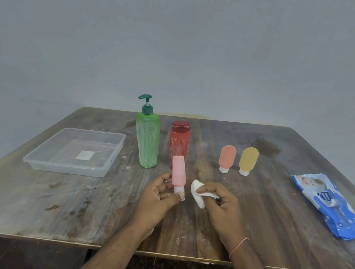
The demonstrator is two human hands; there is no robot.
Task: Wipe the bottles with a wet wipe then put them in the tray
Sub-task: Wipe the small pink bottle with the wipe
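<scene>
Slippage is the main risk: the left hand [160, 195] pinches the pink tube [178, 173] only by its white cap end, thumb across the cap, so a firm rub from the wipe [198, 193] could twist the tube loose or tip it into the red bottle [178, 144] right behind it. The tube is held upright, cap down, above the table [54, 197], well right of the tray [75, 151]; its body looks matte pink with faint pale streaks. The right hand [219, 205] grips the folded white wipe just beside the tube, not yet touching it. Behind stand the green pump bottle [147, 139], streaked white like the red one, and farther from the tray an orange tube [227, 158] and a yellow tube [248, 161], both cap down. The wipes pack [327, 205] lies farthest from the tray, which holds no bottles.
</scene>
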